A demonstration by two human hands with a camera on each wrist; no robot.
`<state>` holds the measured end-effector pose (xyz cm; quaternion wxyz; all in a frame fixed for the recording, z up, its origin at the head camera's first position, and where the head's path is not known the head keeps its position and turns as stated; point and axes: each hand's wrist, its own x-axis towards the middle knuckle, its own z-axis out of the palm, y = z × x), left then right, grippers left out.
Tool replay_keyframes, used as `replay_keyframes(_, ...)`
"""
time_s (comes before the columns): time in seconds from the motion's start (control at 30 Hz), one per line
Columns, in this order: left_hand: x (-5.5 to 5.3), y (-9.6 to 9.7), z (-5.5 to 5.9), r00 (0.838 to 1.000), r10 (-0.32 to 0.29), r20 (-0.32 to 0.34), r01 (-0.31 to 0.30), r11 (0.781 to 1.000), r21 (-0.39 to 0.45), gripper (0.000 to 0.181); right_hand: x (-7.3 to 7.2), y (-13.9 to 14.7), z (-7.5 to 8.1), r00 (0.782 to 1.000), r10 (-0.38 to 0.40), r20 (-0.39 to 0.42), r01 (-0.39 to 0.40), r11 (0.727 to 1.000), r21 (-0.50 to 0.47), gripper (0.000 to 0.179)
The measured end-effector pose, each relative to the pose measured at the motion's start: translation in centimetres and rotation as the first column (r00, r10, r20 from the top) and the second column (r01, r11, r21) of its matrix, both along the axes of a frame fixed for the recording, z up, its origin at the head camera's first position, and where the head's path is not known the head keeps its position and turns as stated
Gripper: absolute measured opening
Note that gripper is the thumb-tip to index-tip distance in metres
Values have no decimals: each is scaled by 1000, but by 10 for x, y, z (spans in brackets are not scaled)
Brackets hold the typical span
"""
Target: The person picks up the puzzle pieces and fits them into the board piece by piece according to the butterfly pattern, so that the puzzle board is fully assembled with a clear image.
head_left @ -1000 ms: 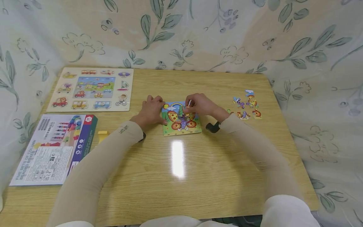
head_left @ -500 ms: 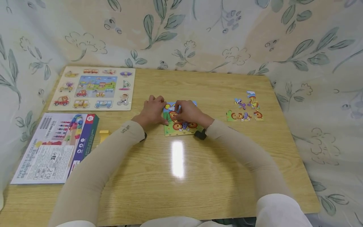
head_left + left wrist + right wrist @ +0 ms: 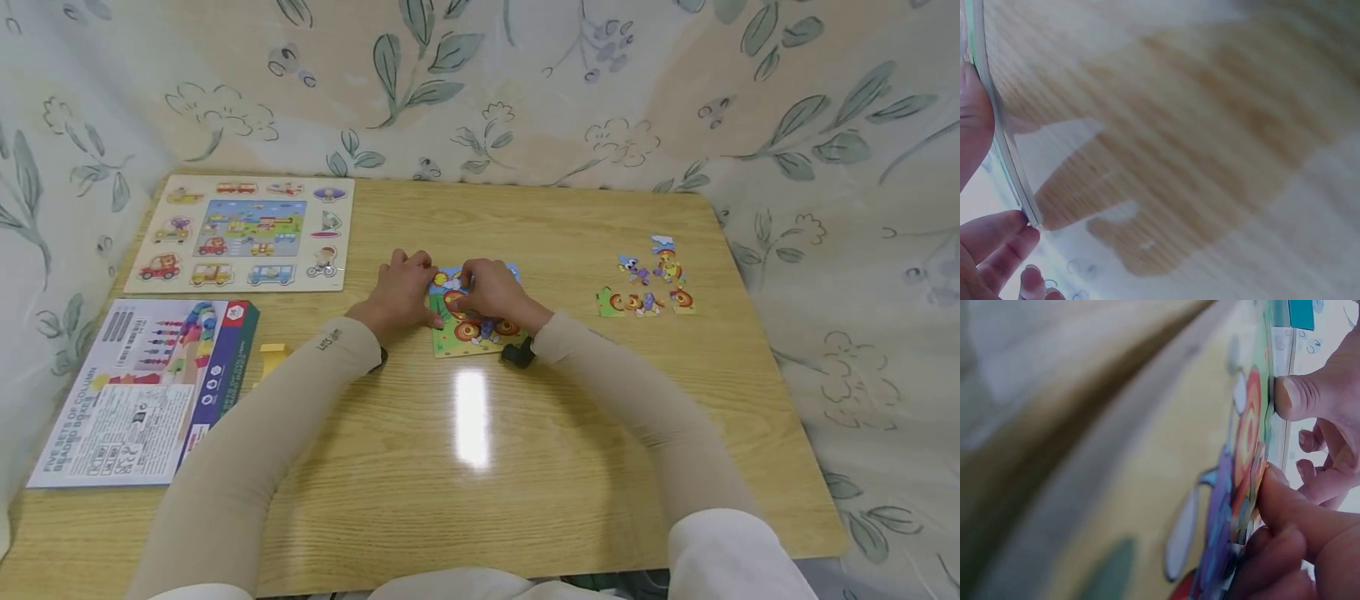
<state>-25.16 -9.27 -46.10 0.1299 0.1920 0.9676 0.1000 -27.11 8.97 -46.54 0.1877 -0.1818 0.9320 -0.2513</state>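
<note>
A square butterfly puzzle board [image 3: 450, 342] lies on the table in the head view. My left hand [image 3: 401, 292] holds its left side, thumb along the edge and fingertips at the far corner; the left wrist view shows these fingertips [image 3: 1013, 234] against the rim. Over the board's middle, my right hand [image 3: 495, 293] pinches a puzzle piece [image 3: 1254, 487], seen edge-on and slightly raised in the right wrist view. The right thumb [image 3: 1282, 497] presses on it near the orange wing. In the head view, the right hand covers the piece and part of the picture.
Several loose puzzle pieces [image 3: 667, 265] lie at the right of the table [image 3: 585, 467]. A vehicle peg puzzle [image 3: 240, 279] sits at the back left. In front of it are a bead-set box [image 3: 127, 408] and a small yellow object [image 3: 273, 357]. Floral curtain [image 3: 525, 83] hangs behind.
My right hand has moved left and slightly nearer, from the board's far right part to its middle left. My left hand keeps its hold on the board's left edge.
</note>
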Motion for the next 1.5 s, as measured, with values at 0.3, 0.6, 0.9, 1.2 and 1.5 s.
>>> replay_keyframes(0.3, 2, -4, -1, 1000, 15, 16, -15, 1000, -4, 87, -1, 0, -6, 999, 8, 45, -5, 997, -71, 30)
replay_keyframes(0.6, 5, -12, -1, 998, 55, 23, -56, 998, 21, 90, -24, 93, 31, 988, 81, -129, -82, 997, 0, 19)
replay_keyframes(0.9, 5, -9, -1, 998, 48, 29, -49, 998, 31, 90, -57, 220, 40, 969, -241, -55, 244, 895, 374, 47)
replay_keyframes(1.2, 3, -5, 3, 999, 38, 31, -39, 999, 37, 90, -50, 233, 19, 937, -340, -85, 348, 877, 332, 36)
replay_keyframes(1.5, 1, -1, 2, 999, 21, 37, -22, 999, 36, 91, -43, 206, 41, 926, -373, -59, 377, 918, 125, 28)
